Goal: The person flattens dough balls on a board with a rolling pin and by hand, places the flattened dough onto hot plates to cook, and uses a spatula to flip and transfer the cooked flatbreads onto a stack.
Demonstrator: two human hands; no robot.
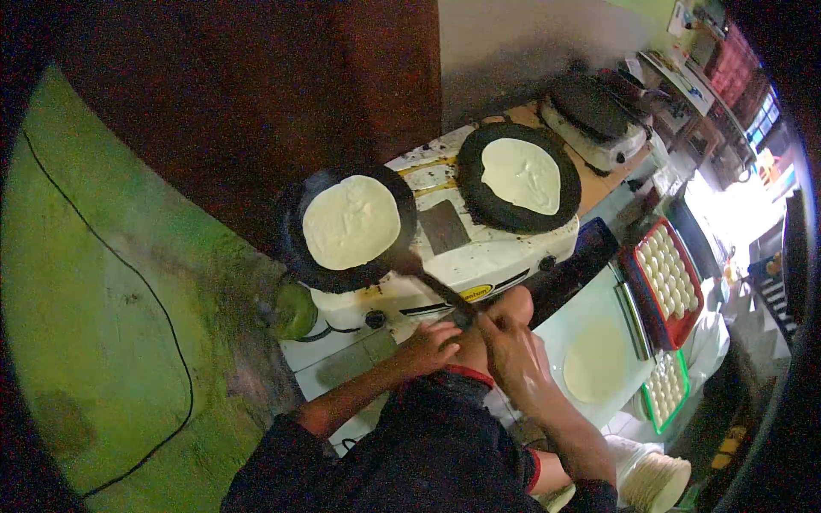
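My right hand point(520, 355) is wrapped round the handle of a dark spatula point(440, 286). The spatula's blade meets the near right rim of the left black pan point(295, 239), close to a pale round flatbread point(352, 224) lying in it. My left hand point(426, 349) rests over my lap in front of the stove, fingers loosely stretched and holding nothing. On the right burner, a second black pan point(475, 201) carries another pale flatbread point(520, 175), its surface wrinkled. Both pans sit on a white two-burner gas stove point(453, 252).
At right, a thin dough round point(596, 363) lies on a pale work surface point(560, 329). Beyond it are a red tray point(684, 321) and a green-rimmed tray point(654, 402) of dough balls. A stack of flatbreads point(658, 483) stands low right. A green gas cylinder point(292, 309) is left of the stove.
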